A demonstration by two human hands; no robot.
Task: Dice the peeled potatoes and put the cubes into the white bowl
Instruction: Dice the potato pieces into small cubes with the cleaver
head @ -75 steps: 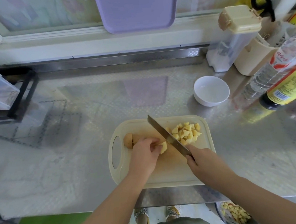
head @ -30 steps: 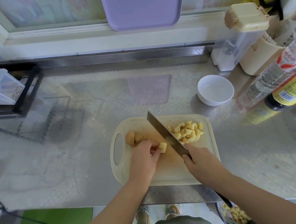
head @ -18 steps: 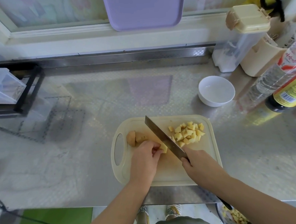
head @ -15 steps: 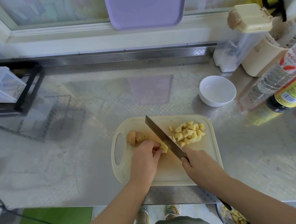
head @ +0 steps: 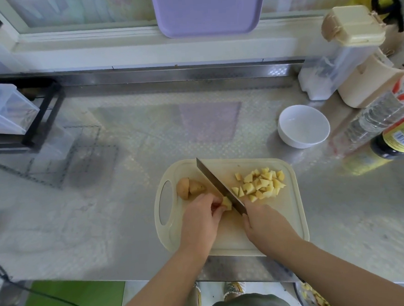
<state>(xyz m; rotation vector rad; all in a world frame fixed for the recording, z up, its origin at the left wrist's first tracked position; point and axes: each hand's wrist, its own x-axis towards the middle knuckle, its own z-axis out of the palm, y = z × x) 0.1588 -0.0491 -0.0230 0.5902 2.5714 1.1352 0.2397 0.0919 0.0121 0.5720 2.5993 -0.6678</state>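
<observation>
1. the potato piece (head: 227,203) was small and pale yellow, lying on the cream cutting board (head: 295,218) against the knife (head: 218,187) blade
2. the left hand (head: 200,221) pinched it with curled fingertips; the right hand (head: 264,224) was wrapped round the knife handle
3. a heap of cubes (head: 261,184) lay right of the blade; the white bowl (head: 303,126) stood beyond the board
</observation>
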